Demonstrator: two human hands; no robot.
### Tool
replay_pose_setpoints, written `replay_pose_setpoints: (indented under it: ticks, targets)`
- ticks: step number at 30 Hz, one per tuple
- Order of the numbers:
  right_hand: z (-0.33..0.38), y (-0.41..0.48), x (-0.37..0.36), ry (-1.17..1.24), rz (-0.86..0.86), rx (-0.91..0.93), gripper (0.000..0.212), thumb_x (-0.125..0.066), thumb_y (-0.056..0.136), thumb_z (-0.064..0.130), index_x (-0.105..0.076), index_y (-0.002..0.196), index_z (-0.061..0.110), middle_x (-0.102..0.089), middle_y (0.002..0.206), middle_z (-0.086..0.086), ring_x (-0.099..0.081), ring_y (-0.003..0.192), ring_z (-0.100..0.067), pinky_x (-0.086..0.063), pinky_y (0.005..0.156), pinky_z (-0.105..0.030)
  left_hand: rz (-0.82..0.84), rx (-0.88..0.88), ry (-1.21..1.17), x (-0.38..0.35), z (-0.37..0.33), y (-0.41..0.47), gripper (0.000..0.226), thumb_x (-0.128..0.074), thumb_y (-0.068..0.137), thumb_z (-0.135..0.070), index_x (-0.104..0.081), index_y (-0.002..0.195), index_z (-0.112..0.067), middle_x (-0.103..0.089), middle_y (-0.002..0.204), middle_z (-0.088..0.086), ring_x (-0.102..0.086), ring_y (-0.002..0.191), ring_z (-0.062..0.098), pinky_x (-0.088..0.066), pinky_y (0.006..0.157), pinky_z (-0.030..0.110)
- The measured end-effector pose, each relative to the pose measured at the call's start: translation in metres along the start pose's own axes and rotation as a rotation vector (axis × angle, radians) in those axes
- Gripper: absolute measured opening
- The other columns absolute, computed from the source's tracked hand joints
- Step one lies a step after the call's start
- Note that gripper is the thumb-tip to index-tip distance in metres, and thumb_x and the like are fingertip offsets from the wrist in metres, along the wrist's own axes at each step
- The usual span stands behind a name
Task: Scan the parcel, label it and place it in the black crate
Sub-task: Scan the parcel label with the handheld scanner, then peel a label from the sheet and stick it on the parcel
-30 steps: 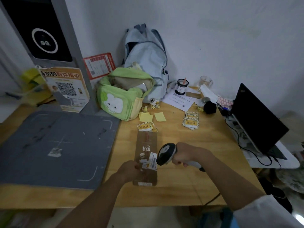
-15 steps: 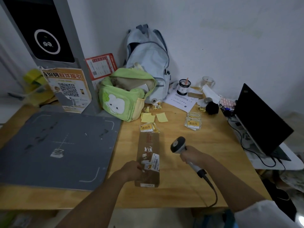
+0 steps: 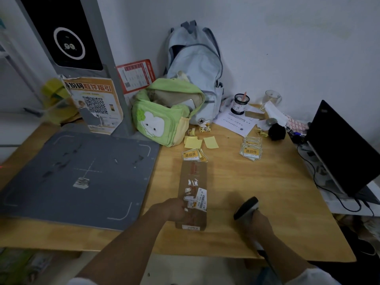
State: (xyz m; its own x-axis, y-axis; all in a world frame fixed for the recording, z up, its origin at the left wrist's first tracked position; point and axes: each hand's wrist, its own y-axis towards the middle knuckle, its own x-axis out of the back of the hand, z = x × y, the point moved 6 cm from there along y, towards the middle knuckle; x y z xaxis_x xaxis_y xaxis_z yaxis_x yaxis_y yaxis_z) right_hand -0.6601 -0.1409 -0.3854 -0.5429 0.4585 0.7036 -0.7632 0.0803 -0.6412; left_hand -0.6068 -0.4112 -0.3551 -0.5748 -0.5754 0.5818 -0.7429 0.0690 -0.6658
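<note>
Near the front edge of the counter [image 3: 277, 202], the left hand [image 3: 174, 209] has its fingers closed on the left side of the parcel [image 3: 193, 194], which lies flat, long axis pointing to the back edge. The right hand [image 3: 258, 225] is wrapped around the scanner [image 3: 245, 208]. The parcel looks like a light, stiff cardboard box; a grip across its narrow width should serve. It carries a white barcode label [image 3: 201, 199], digits unreadable. Further back, yellow stickers [image 3: 251, 151] read "退回件". No black crate is visible.
</note>
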Motion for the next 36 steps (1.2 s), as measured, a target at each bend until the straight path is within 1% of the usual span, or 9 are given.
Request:
replay_pose_setpoints:
  ticks: [5,10,13,15,17,19,23,28,36]
  targets:
    - [-0.018,0.011,-0.018,0.092,-0.099,-0.059,0.049,-0.042,0.092,0.040,-0.040,0.132,0.010,-0.065,0.102,-0.010,-0.063,0.085,-0.027,-0.056,0.078,-0.041,0.019,0.004,0.055,-0.006,-0.001,0.001,0.054,-0.053,0.087,-0.045,-0.048,0.136,-0.022,-0.054,0.139,0.009,-0.054,0.122,0.027,-0.043,0.097,0.031]
    - [-0.017,0.002,-0.013,0.178,-0.087,-0.053,0.080,-0.063,0.075,0.047,-0.030,0.138,0.011,-0.058,0.123,-0.013,-0.060,0.103,-0.032,-0.053,0.081,-0.040,0.045,0.037,0.112,-0.007,0.000,-0.001,0.047,-0.051,0.088,-0.037,-0.057,0.126,-0.011,-0.057,0.133,0.013,-0.057,0.116,0.028,-0.047,0.098,0.036]
    - [-0.013,0.002,0.005,0.355,-0.112,-0.094,0.091,-0.078,0.069,0.042,-0.034,0.135,-0.002,-0.055,0.121,-0.019,-0.057,0.094,-0.029,-0.052,0.074,-0.040,0.010,-0.003,-0.006,0.008,0.003,-0.004,0.042,-0.056,0.087,-0.036,-0.060,0.124,-0.016,-0.060,0.132,0.006,-0.056,0.119,0.025,-0.046,0.099,0.031]
    - [-0.005,0.003,0.024,0.357,-0.135,-0.105,0.084,-0.081,0.069,0.034,-0.041,0.129,-0.008,-0.056,0.114,-0.024,-0.056,0.090,-0.029,-0.050,0.068,-0.039,-0.115,-0.006,-0.119,0.030,0.010,-0.006,0.029,-0.054,0.088,-0.021,-0.067,0.111,-0.009,-0.064,0.123,0.010,-0.060,0.111,0.026,-0.048,0.089,0.030]
    - [0.013,0.001,0.048,0.359,-0.180,-0.042,0.052,-0.078,0.070,0.023,-0.059,0.106,-0.009,-0.058,0.098,-0.030,-0.059,0.083,-0.032,-0.042,0.064,-0.035,-0.267,0.015,-0.236,0.057,0.019,-0.008,0.018,-0.053,0.086,-0.007,-0.070,0.094,-0.009,-0.066,0.112,0.014,-0.061,0.092,0.023,-0.048,0.077,0.030]
    - [0.038,-0.006,0.072,0.429,-0.245,0.013,0.021,-0.072,0.069,0.011,-0.064,0.083,-0.003,-0.055,0.083,-0.021,-0.055,0.074,-0.028,-0.037,0.064,-0.033,-0.360,-0.007,-0.387,0.082,0.022,-0.013,0.021,-0.053,0.083,0.002,-0.063,0.074,-0.015,-0.065,0.094,0.016,-0.056,0.070,0.020,-0.049,0.066,0.030]
    - [0.100,-0.023,0.116,0.714,-0.323,0.130,0.026,-0.059,0.076,-0.005,-0.067,0.101,-0.008,-0.059,0.070,-0.011,-0.053,0.072,-0.025,-0.040,0.061,-0.032,-0.462,-0.066,-0.604,0.134,0.005,-0.032,0.013,-0.052,0.086,0.004,-0.059,0.085,-0.006,-0.056,0.073,0.005,-0.048,0.058,0.013,-0.039,0.042,0.016]
    - [0.175,-0.054,0.140,0.823,-0.325,0.305,0.020,-0.058,0.079,-0.004,-0.065,0.094,0.006,-0.063,0.076,-0.011,-0.061,0.071,-0.024,-0.048,0.065,-0.033,-0.480,-0.090,-0.771,0.175,-0.003,-0.041,0.016,-0.055,0.085,-0.004,-0.059,0.072,-0.013,-0.059,0.069,0.003,-0.051,0.056,0.014,-0.034,0.051,0.022]
    - [0.194,-0.044,0.120,0.962,-0.387,0.303,0.015,-0.055,0.082,0.008,-0.068,0.088,0.005,-0.065,0.080,-0.010,-0.060,0.058,-0.019,-0.045,0.058,-0.030,-0.440,-0.031,-0.927,0.190,0.012,-0.024,0.007,-0.058,0.084,-0.012,-0.064,0.087,-0.012,-0.065,0.080,0.002,-0.055,0.059,0.011,-0.038,0.050,0.021]
